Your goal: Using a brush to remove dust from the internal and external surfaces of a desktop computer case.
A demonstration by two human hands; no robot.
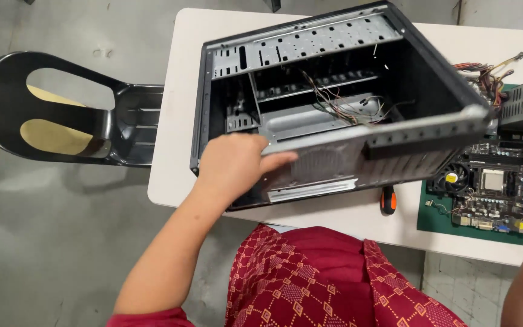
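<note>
On table (171, 169), computer case (334, 91) under left grip (234, 163).

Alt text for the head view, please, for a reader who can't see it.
The left hand grips the edge of an open, emptied black computer case on a white table. A motherboard lies to its right, a black chair to its left.

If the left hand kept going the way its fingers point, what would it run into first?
The left hand already rests on the computer case, fingers pointing right; it would likely slide along the case's grey near panel.
</note>
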